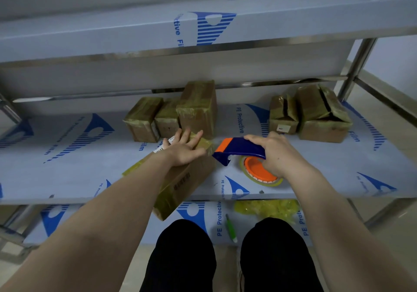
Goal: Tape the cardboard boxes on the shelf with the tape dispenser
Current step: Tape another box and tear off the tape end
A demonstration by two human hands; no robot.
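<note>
Cardboard box (180,185) under flat left hand (185,149); tape dispenser (239,152) gripped by right hand (275,154), nose touching box's right edge.

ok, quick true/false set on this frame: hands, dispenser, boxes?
1. The right hand grips the tape dispenser. True.
2. The left hand holds a knife. False: it rests with straight, spread fingers on top of the front box.
3. The front box overhangs the front edge of the shelf. True.
4. The big back-right box is sealed flat. False: its top flaps gape, with dark gaps between them.
5. A green tool lies on the shelf below. True.
</note>
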